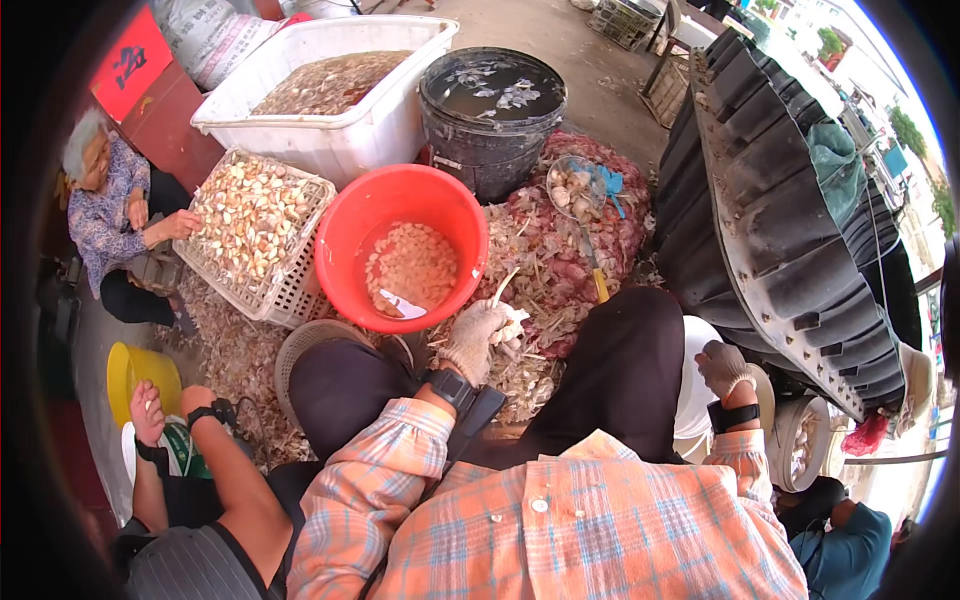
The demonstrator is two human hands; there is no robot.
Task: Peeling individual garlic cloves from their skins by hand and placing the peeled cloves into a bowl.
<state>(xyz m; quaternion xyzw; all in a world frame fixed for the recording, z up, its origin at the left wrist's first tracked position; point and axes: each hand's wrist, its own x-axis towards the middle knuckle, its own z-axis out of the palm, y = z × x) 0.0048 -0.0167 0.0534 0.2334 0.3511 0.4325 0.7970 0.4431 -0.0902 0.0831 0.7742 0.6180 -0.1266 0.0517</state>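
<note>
My left hand (474, 341), in a knitted glove, holds a garlic bulb (513, 330) with its pale stem (505, 286) pointing up, above garlic skins between my knees. My right hand (724, 367), gloved too, is at the right beside a white bucket (696, 379); its fingers are curled and whether they hold anything cannot be seen. In front of me stands a red plastic basin (352, 247) with peeled cloves (412, 259) in water and a white-and-brown piece floating there. A wire skimmer (574, 191) with garlic bulbs and a yellow handle lies on a red mesh sack (619, 176).
A white crate (322, 202) of garlic cloves, a white tub (322, 135) and a black bucket (480, 150) of water stand beyond. A person (112, 195) reaches into the crate. Another person's arms (247, 510) are close at left. Black ribbed plastic (772, 195) rises at right.
</note>
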